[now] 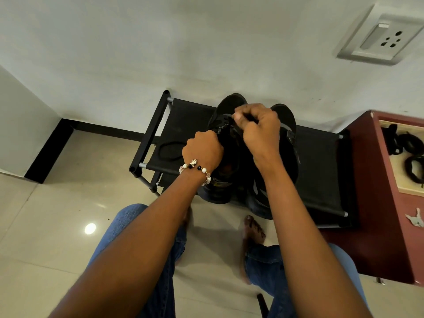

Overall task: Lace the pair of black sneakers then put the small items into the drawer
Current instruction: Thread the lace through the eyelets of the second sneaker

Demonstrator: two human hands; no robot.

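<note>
**We are still on the lacing step**

We see two black sneakers (pixel 231 106) sitting side by side on a low black rack (pixel 319 171). Our left hand (pixel 203 149) is curled tight on the side of the left shoe and holds it. Our right hand (pixel 259 127) is curled too, and its finger and thumb pinch something thin and dark up near the front of the shoe. We think it is the lace (pixel 226 116), but it is black on black, so it is hard to be sure.

The drawer (pixel 390 161) is open off to the right, and some dark small things (pixel 413 154) are already in it.

We think the lacing is not done. Next, the pinched end likely needs a pull and the next hole. We cannot see the holes well. The left hand should keep the shoe from sliding.
</note>
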